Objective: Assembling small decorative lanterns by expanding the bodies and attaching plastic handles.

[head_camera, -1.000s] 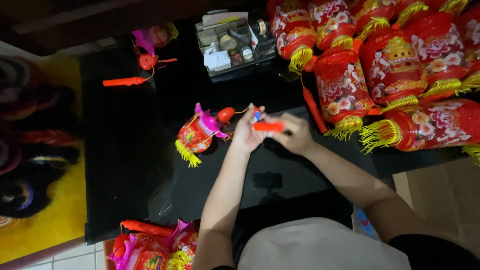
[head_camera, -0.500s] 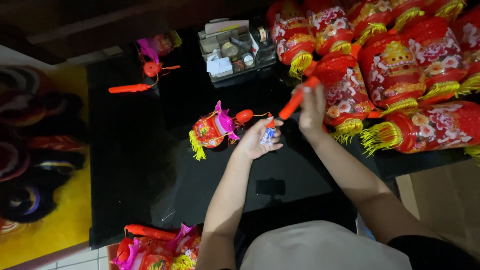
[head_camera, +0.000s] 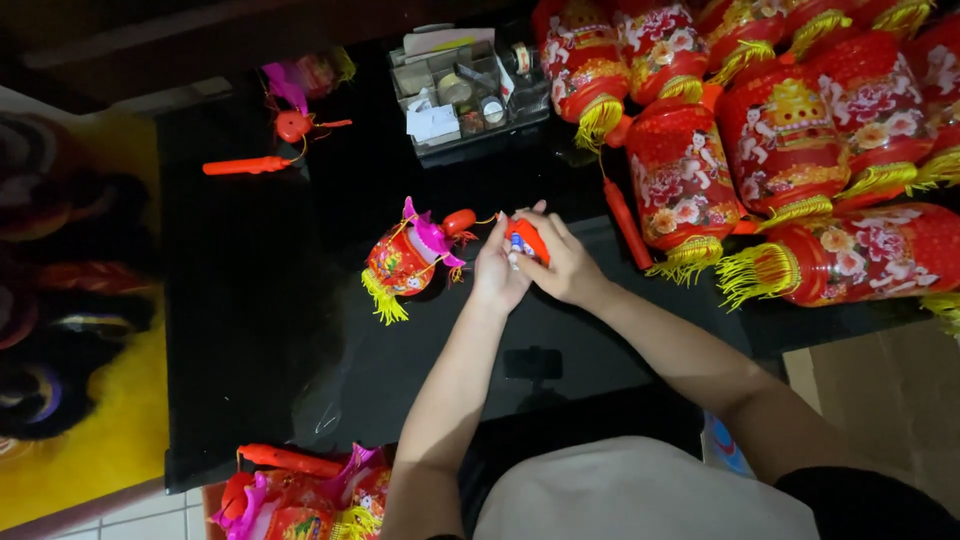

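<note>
1. Both hands meet over the middle of the black counter [head_camera: 250,350]. The left hand [head_camera: 497,268] and the right hand [head_camera: 560,262] are pressed together around a short orange handle [head_camera: 528,240], each grip clamped on it; a small blue-and-white part shows at its lower end, too small to tell what it is.

2. The handle's long axis tilts from upper left to lower right between the fingers, and no hand is nearer — both hold it.

3. Just left of the left hand lies a small red lantern [head_camera: 400,262] with a pink top and a yellow tassel, on its side on the counter. A thin string seems to run from its orange cap toward the handle, so the lantern lies to the left of the grip.

4. Further off: another orange stick [head_camera: 245,165] with a small pink-and-red lantern [head_camera: 295,95] at the far left of the counter, a clear organiser tray [head_camera: 465,95] of small items at the back, and a heap of large red lanterns [head_camera: 800,140] with gold fringes at the right — near the right forearm but apart from it.

5. More small lanterns [head_camera: 300,495] sit at the near left edge. The counter is glossy and dark, the room dim, with a yellow floor mat [head_camera: 90,450] at the left.
</note>
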